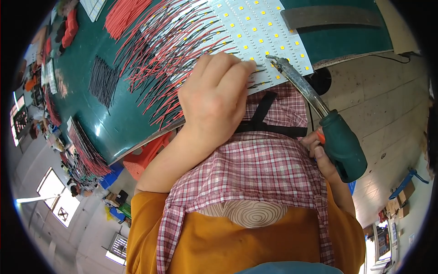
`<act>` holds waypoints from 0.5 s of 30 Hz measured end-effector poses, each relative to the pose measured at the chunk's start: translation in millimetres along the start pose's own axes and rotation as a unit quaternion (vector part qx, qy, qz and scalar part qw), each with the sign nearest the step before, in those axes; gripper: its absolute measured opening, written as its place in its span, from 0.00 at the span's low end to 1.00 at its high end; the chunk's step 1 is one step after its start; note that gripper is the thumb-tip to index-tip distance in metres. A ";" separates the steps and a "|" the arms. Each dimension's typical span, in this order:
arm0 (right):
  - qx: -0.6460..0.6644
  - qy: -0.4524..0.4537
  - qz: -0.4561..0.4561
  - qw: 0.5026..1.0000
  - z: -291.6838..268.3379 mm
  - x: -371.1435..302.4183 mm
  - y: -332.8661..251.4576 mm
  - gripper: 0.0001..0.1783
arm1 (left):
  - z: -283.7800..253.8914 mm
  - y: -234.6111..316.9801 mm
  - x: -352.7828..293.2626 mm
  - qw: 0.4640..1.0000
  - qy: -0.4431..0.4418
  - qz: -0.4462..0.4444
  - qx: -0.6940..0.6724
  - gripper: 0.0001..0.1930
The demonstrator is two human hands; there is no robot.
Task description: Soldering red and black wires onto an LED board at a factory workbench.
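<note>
A white LED board [292, 45] with yellow chips lies at the table's front edge, many thin red and black wires fanning leftward from it. My left hand [214, 98] rests over its near left part, fingers curled together in a pinch. Short dark wire ends [260, 85] show just beyond those fingers; what the fingertips hold is hidden. My right hand [325, 160] grips the dark green handle of a soldering iron [344, 146], fingers partly behind it. The iron's metal shaft slants up to the left, with its tip over the board, right of my left hand.
Bundles of red wires [125, 17] and black wires [104, 82] lie on the green table [75, 82]. A flat dark grey bar [333, 17] sits right of the board. Below the table's edge is a red stool [143, 157]. Another wire bundle [84, 144] hangs at the left corner.
</note>
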State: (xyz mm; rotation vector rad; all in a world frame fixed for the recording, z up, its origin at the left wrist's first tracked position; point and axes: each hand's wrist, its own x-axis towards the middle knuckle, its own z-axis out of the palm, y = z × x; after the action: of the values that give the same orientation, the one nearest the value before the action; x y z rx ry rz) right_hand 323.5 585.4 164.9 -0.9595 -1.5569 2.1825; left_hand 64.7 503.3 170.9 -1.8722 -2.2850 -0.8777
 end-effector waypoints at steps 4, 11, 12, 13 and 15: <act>-0.118 -0.021 -0.017 0.993 -3.4 1.0 -2.2 0.08 | 5.2 -1.7 0.9 0.999 0.002 -0.002 0.036 0.11; -0.306 -0.042 -0.043 0.950 -4.4 5.8 -0.9 0.07 | 8.3 -3.2 0.3 0.995 0.009 0.031 0.091 0.12; -0.305 -0.042 -0.043 0.950 -4.3 6.0 -0.2 0.07 | 8.7 -3.0 0.3 0.995 0.008 0.032 0.091 0.12; -0.318 -0.040 -0.049 0.946 -3.6 5.9 0.0 0.08 | 9.1 -2.7 0.2 0.995 0.008 0.033 0.093 0.12; -0.332 -0.038 -0.055 0.941 -2.3 5.2 1.2 0.08 | 8.4 -2.6 -0.3 0.995 0.009 0.033 0.095 0.13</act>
State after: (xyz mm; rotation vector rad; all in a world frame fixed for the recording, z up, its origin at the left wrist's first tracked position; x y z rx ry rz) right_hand 321.3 589.6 161.6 -0.9266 -2.3906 1.6415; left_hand 65.0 506.6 162.7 -1.8386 -2.1952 -0.6408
